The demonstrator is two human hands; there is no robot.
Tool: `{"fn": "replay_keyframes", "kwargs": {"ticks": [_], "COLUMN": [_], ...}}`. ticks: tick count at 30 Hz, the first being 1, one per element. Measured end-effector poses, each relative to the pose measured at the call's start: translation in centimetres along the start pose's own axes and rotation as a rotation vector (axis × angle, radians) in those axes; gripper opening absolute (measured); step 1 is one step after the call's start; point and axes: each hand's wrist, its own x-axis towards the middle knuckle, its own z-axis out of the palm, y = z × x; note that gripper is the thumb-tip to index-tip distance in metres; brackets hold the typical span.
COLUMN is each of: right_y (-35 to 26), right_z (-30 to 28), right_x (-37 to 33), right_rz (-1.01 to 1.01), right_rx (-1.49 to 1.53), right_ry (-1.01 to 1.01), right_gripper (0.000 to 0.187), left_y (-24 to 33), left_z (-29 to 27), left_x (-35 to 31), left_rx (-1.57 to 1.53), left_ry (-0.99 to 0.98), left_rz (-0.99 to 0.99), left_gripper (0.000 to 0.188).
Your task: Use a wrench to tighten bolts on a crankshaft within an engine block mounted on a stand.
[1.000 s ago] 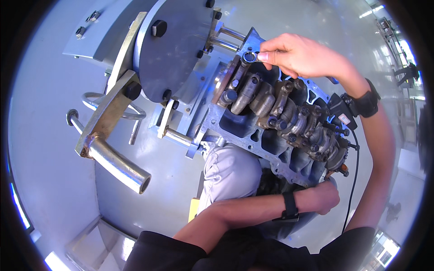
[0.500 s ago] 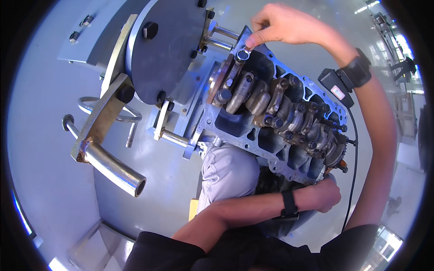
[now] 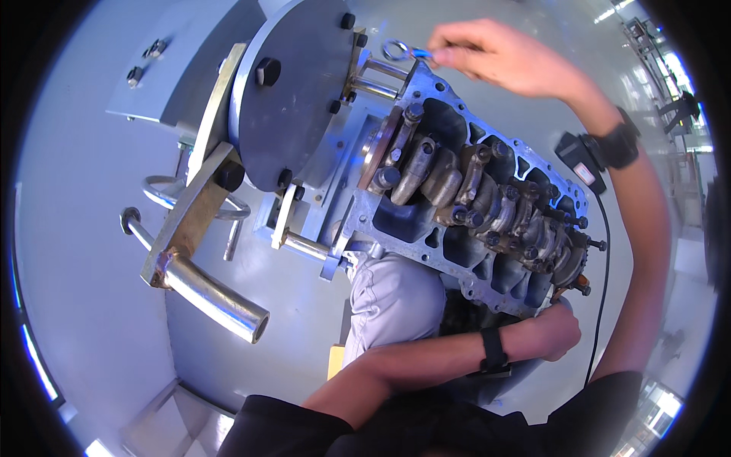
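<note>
An engine block (image 3: 426,263) with its crankshaft (image 3: 442,183) exposed lies in front of me, bolted to a stand. Above its far left corner, my right hand (image 3: 495,57) is closed on a ring spanner (image 3: 396,50). The spanner's ring end is in the air, off the bolt (image 3: 412,113) on the nearby bearing cap. My left hand (image 3: 557,332) is closed against the block's near right corner, beside the end of the crankshaft; its fingertips are hidden, so what they grip does not show.
At the left, the stand's round dark plate (image 3: 293,91) and a bent metal crank handle (image 3: 217,297) stick out. Long bolts (image 3: 598,245) jut from the block's right end. A black cable (image 3: 607,266) hangs from a device (image 3: 582,161) at my right wrist. My knee (image 3: 400,297) is under the block.
My right hand has lifted the ring spanner off the bolt head and moved it up and away. My left hand stays at the block's corner. The whole view has shifted slightly.
</note>
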Motion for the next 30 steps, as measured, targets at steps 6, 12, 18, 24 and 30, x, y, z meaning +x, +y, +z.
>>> {"fn": "replay_keyframes", "kwargs": {"ticks": [6,12,18,24,30], "right_y": [-1.2,-2.9,-2.1,1.0,-2.5], "right_z": [1.2,2.2,2.4,-0.3,-1.7], "right_x": [-2.5,-2.9,-2.7,1.3,3.5], "right_rz": [0.206,0.355,0.449,0.208,0.003], "right_rx": [-0.047,-0.008,0.013,-0.410,-0.371], "right_ry": [-0.134,-0.179,-0.194,-0.104,-0.214], "right_gripper": [0.034,0.034,0.035,0.052,0.042], "left_y": [0.0,-0.2,0.3,0.3,-0.1], "left_z": [-0.1,0.0,-0.7,-1.1,-0.5], "left_x": [0.2,0.0,0.1,0.0,0.2], "left_rx": [0.037,0.081,0.088,0.100,0.115], "left_ry": [0.024,0.041,-0.069,-0.083,-0.087], "left_rz": [0.005,0.009,-0.062,-0.056,-0.053], "left_gripper": [0.009,0.009,0.013,0.013,0.011]}}
